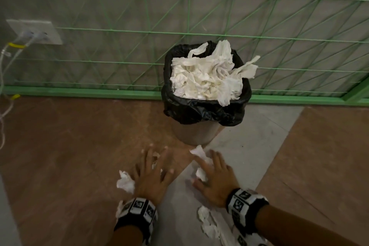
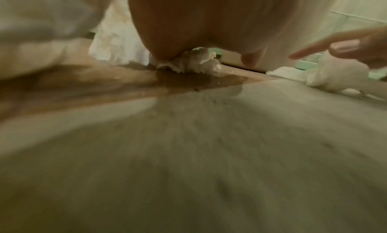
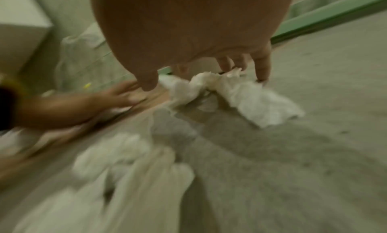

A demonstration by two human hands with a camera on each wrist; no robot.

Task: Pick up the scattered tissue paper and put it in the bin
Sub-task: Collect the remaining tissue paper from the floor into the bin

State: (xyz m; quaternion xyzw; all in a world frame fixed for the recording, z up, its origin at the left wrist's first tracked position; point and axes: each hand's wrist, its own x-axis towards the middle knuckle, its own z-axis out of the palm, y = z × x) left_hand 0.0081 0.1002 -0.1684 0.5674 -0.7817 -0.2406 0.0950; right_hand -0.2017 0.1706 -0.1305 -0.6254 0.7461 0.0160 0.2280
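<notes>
Nearest, low in the head view: crumpled tissue [image 1: 207, 223] on the grey floor [image 1: 245, 150] just behind the right wrist, beside its patterned wristband [image 1: 244, 205]. Another scrap [image 1: 119, 208] peeking out beside the left wristband [image 1: 139, 212].

Next, the hands, both palm down over the floor. Left hand [image 1: 152, 175] with fingers spread wide and straight, above a tissue [image 1: 156, 161] showing between the fingers; in the left wrist view a crumpled wad [image 2: 188, 62] lies under the palm, touching the brown floor [image 1: 69, 146]. Grip not closed. Just left of that hand, a loose wad [image 1: 125, 182] touching the hand's outer edge.

Right hand [image 1: 214, 177] also open, fingers extended and slightly bent down onto a long tissue [image 1: 200, 163] lying along the seam between brown and grey floor; in the right wrist view, fingertips [image 3: 262, 71] touching the tissue's [image 3: 230, 94] far edge, thumb down at its left end. Whether pinched yet, cannot tell; motion blur.

Beyond the hands, the bin [image 1: 194, 134] with a black liner [image 1: 199, 110], upright on the floor, heaped with white tissue [image 1: 205, 78] spilling over the rim on the right.

Farthest: green mesh fence [image 1: 139, 46], and at left a wall socket [image 1: 40, 32] with white cables.
</notes>
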